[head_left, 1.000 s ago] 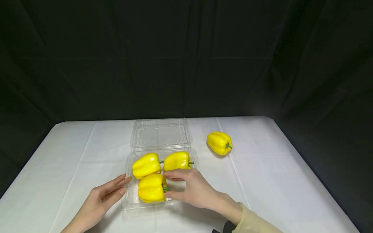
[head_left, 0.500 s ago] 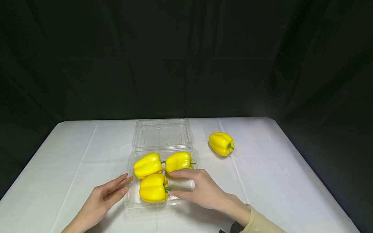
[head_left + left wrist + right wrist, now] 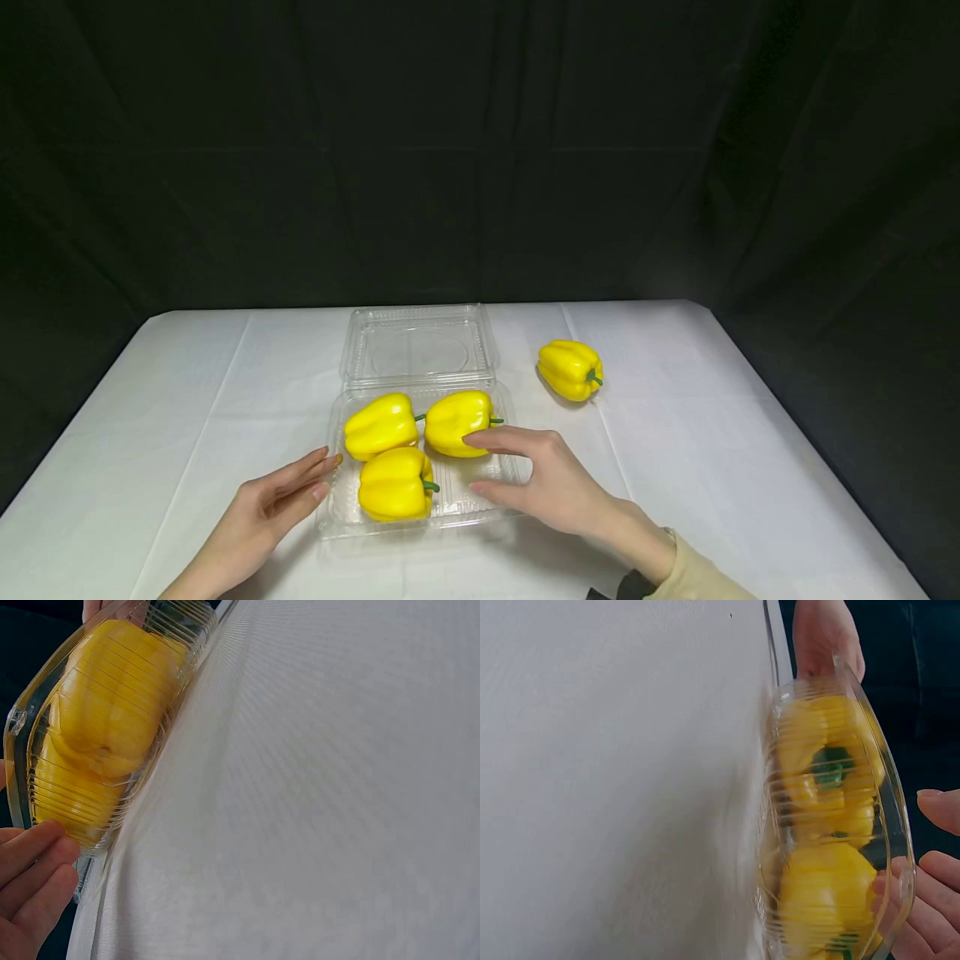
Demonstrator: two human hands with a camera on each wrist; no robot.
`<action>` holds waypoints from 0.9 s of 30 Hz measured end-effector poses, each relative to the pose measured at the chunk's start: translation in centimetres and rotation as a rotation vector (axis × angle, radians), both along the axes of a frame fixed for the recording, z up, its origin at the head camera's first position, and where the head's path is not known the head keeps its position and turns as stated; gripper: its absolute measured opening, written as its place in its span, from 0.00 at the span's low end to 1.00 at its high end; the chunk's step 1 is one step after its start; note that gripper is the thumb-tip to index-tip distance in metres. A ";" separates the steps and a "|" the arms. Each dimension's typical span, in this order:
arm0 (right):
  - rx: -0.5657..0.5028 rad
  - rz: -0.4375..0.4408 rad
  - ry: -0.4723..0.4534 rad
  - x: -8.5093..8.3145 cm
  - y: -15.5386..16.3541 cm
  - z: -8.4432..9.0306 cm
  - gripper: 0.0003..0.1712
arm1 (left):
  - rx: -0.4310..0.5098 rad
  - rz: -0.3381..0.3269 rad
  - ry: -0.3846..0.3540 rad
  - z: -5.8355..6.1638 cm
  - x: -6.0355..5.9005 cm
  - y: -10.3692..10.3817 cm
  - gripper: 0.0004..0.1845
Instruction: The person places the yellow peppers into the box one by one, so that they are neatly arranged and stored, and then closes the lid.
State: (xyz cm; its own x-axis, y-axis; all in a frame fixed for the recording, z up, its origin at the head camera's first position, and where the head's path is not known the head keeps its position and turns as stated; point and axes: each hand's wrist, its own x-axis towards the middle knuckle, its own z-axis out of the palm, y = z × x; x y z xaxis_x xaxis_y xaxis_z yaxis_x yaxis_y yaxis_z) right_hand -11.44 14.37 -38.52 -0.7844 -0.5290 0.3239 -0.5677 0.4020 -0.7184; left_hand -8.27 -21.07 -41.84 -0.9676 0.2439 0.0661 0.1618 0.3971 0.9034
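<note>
Three yellow bell peppers with green stems lie in the base of a clear plastic clamshell container (image 3: pixel 330 521): back left (image 3: pixel 381 427), back right (image 3: pixel 457 423) and front left (image 3: pixel 393 485). My left hand (image 3: pixel 258 517) rests its fingertips against the container's left wall; the left wrist view shows these fingers (image 3: pixel 45 877) at the ribbed side. Over the front right of the base is my right hand (image 3: pixel 562 483), thumb and fingers apart with nothing between them. Its index finger overlaps the back right pepper in the head view; whether it touches is unclear.
The container's lid (image 3: pixel 420 348) lies folded back behind the base. One more yellow bell pepper (image 3: pixel 570 371) is on the white-covered table (image 3: pixel 720 467), right of the lid. Black cloth (image 3: pixel 480 150) hangs behind and at the sides.
My right hand has drawn back to the right from the front left pepper, and its fingers have spread away from it. The left hand keeps its place at the container.
</note>
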 end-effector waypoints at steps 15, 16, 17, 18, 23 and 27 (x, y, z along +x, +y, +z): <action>0.031 -0.055 -0.040 -0.3 1.2 0.9 0.25 | 0.024 -0.004 -0.004 -0.1 0.1 0.0 0.27; 0.031 -0.056 -0.047 -0.3 1.2 0.9 0.25 | 0.026 -0.005 -0.001 -0.1 0.1 0.0 0.27; 0.033 -0.057 -0.052 -0.3 1.2 0.9 0.25 | 0.027 -0.005 0.000 -0.1 0.1 0.0 0.27; 0.033 -0.056 -0.056 -0.3 1.2 0.9 0.25 | 0.027 -0.006 -0.001 -0.1 0.1 0.0 0.27; 0.036 -0.063 -0.067 -0.3 1.2 0.9 0.25 | 0.019 0.000 -0.003 -0.1 0.1 0.0 0.27; 0.041 -0.084 -0.068 -0.5 1.4 1.0 0.26 | 0.007 0.014 -0.026 0.0 0.1 0.1 0.28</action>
State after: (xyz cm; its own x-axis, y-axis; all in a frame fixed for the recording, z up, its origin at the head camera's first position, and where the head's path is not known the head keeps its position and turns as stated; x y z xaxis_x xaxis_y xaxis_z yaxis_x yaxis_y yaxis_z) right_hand -11.89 15.81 -37.52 -0.8460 -0.4720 0.2478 -0.4811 0.4757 -0.7364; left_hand -8.13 -21.01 -41.85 -0.9723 0.2299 0.0427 0.1328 0.3925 0.9101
